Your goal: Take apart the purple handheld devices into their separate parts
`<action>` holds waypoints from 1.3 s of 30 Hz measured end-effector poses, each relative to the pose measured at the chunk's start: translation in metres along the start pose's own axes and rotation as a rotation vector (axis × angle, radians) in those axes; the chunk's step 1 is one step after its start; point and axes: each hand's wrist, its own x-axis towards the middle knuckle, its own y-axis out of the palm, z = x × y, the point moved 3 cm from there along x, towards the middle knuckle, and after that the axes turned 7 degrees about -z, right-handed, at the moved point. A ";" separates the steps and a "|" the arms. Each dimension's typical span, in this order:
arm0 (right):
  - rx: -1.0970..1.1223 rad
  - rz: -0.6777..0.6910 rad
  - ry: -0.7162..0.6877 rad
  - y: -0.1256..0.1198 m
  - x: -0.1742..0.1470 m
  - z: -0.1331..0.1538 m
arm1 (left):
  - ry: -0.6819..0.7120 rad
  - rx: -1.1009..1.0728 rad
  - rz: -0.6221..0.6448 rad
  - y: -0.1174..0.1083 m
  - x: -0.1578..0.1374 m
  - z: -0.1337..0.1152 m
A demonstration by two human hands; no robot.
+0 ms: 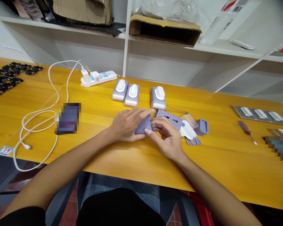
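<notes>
My left hand (129, 124) is wrapped over a purple plastic housing (143, 126), which it holds just above the table. The thumb and fingers of my right hand (167, 135) pinch the right edge of the same housing. My hands cover part of it. Close behind my right hand lies a flat purple panel (168, 118) with slots. Beside it are a coil spring (176, 110), a clear cover (190, 121), a white oval part (188, 130), a purple cup-like part (202, 126) and a small purple plate with holes (193, 141).
Purple boxes with white tops (131, 95) stand at the back, one apart (158, 97). A power strip (99, 78), a white cable (50, 78) and a phone (68, 118) lie left. To the right are a screwdriver (247, 131) and a panel with white parts (259, 114). Shelves (165, 62) rise behind.
</notes>
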 end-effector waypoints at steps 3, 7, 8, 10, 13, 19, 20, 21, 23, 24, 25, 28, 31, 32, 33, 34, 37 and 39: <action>0.087 -0.089 0.093 -0.002 0.001 -0.004 | -0.011 0.006 -0.020 -0.003 0.002 -0.003; 0.192 -0.199 0.206 -0.007 0.003 -0.013 | -0.033 0.041 0.010 -0.006 0.003 -0.001; 0.216 -0.226 0.234 -0.009 0.004 -0.016 | -0.041 0.050 0.012 -0.006 0.002 0.000; 0.268 -0.288 0.275 -0.014 0.007 -0.023 | -0.056 0.056 -0.006 -0.007 0.002 0.004; 0.374 -0.399 0.296 -0.023 0.014 -0.031 | -0.100 0.005 -0.083 -0.009 0.001 0.011; 0.484 -0.531 0.343 -0.039 0.025 -0.044 | -0.444 -0.441 -0.247 -0.005 -0.004 0.021; 0.465 -0.541 0.320 -0.040 0.025 -0.044 | -0.543 -0.549 -0.243 -0.002 -0.005 0.022; 0.441 -0.544 0.294 -0.039 0.025 -0.045 | -0.641 -0.652 -0.235 0.001 -0.006 0.022; 0.396 -0.531 0.250 -0.037 0.024 -0.044 | -0.806 -0.817 -0.225 0.007 -0.006 0.021; 0.375 -0.517 0.237 -0.035 0.022 -0.043 | -0.872 -0.873 -0.229 0.010 -0.006 0.021; 0.357 -0.502 0.231 -0.033 0.021 -0.042 | -0.929 -0.916 -0.239 0.011 -0.006 0.020; 0.332 -0.476 0.227 -0.030 0.019 -0.039 | -1.035 -1.002 -0.263 0.014 -0.004 0.021; 0.371 -0.493 0.241 -0.030 0.020 -0.038 | -1.077 -1.086 -0.264 0.013 -0.003 0.022; 0.384 -0.503 0.248 -0.030 0.020 -0.038 | -1.087 -1.112 -0.264 0.013 -0.003 0.022; 0.391 -0.511 0.255 -0.031 0.020 -0.039 | -1.096 -1.137 -0.264 0.012 -0.003 0.023; 0.394 -0.517 0.259 -0.031 0.020 -0.040 | -1.103 -1.159 -0.262 0.012 -0.003 0.024; 0.385 -0.516 0.257 -0.032 0.020 -0.042 | -1.118 -1.202 -0.239 0.012 -0.004 0.026; 0.362 -0.505 0.246 -0.032 0.020 -0.043 | -1.126 -1.219 -0.227 0.013 -0.004 0.027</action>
